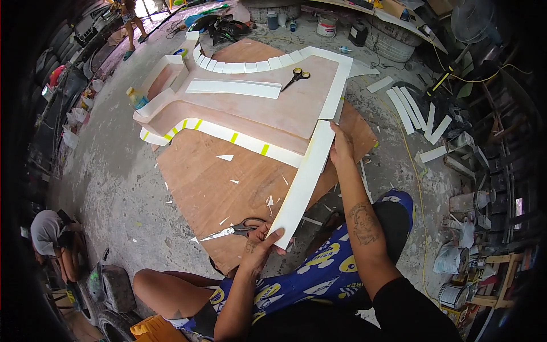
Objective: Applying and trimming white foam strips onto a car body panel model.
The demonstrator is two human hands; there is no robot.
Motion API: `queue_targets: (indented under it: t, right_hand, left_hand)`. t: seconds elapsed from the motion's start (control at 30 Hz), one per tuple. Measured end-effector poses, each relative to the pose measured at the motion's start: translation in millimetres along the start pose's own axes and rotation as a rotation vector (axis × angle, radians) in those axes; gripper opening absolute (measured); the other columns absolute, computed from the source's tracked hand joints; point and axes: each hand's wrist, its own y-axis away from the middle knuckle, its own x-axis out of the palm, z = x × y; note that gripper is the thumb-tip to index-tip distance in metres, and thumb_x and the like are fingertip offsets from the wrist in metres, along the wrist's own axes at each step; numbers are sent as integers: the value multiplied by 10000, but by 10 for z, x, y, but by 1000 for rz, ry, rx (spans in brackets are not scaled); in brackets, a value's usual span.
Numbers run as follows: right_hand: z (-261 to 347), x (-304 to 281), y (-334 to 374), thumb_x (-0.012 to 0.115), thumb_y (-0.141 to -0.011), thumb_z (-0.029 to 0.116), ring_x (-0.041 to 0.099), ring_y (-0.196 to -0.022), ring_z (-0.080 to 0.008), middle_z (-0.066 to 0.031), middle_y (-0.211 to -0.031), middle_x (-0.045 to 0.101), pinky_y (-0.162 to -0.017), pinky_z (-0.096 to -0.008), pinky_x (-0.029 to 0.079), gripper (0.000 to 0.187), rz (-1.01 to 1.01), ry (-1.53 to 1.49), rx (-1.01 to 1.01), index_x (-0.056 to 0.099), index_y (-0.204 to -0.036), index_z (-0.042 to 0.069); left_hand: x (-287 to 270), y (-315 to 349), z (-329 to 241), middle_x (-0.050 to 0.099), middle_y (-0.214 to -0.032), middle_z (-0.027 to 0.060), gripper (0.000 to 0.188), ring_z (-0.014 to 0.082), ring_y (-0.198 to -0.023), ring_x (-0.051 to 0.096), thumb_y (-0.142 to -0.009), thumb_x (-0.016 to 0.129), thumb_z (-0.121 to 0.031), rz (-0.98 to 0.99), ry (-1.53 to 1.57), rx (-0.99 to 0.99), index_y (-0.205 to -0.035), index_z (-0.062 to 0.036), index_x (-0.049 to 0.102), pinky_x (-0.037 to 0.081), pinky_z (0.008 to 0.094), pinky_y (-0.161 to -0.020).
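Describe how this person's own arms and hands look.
The left hand and right hand are bare, without gloves. A dark tattoo marks the right forearm; a smaller dark marking shows near the left wrist. A black sleeve covers the right upper arm.

Upper left: white glare beside a standing person in patterned shorts (130, 19).
Grey concrete floor (102, 182): soft, mostly even light.
Long flat white strip (305, 182): bright, crisp-edged.
Black rubber tyre (114, 326), lower left: dim.
Fisheye rim: black, nearby lines bowed.
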Motion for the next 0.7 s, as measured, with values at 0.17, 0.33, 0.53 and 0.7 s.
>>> queue_targets:
  t: [0.17, 0.33, 0.53, 0.7]
  right_hand:
    - [-28, -14, -27, 622, -917, 160, 657, -986, -264, -171, -1113, 639, -856, -363, 554, 365, 15, 6, 3, 550, -1178, -85]
    - [-40, -27, -44, 622, -920, 168, 659, -977, -258, -171, -1116, 640, -854, -358, 557, 362, 17, 40, -34, 555, -1167, -87]
    - [-35, -33, -57, 617, -926, 177, 652, -995, -253, -167, -1118, 639, -864, -351, 550, 360, 24, 47, -10, 558, -1174, -78]
    - [-45, -67, -90, 610, -932, 187, 648, -1004, -247, -154, -1121, 640, -875, -349, 544, 356, 31, 37, -1, 562, -1183, -61]
  left_hand:
    - [0, 8, 8, 687, -890, 130, 177, 177, -764, 688, -895, 688, -167, 0, 4, -5, -927, -40, 568, 552, 247, -537]
    - [13, 6, 8, 688, -889, 131, 184, 172, -766, 687, -898, 686, -178, 9, -9, -4, -926, -37, 572, 552, 248, -541]
    - [21, 1, 26, 701, -857, 136, 279, 141, -715, 674, -903, 681, -218, 11, -36, 16, -1017, 19, 588, 548, 213, -555]
    - [37, 1, 21, 701, -853, 139, 285, 144, -710, 674, -901, 684, -222, 0, -49, 25, -1015, 21, 588, 543, 215, -555]
